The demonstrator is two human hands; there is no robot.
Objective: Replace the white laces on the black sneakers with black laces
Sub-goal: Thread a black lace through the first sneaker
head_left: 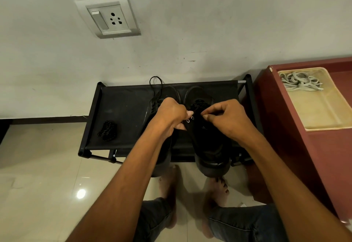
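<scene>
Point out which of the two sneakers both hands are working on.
The right-hand sneaker: left hand and right hand pinch at its silver eyelets. The other sneaker lies behind the left hand.

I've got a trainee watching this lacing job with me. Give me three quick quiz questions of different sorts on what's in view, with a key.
1. True or false: the white laces lie in the tray on the red cabinet.
2. Which sneaker are both hands working on? A) the right sneaker B) the left sneaker C) neither
3. Fill in: a bundle of spare black lace lies on the left part of the black ____.

Key
1. True.
2. A: the left hand and right hand meet at its upper eyelets, fingers pinching there; the lace itself is too dark to make out.
3. Rack.
</scene>
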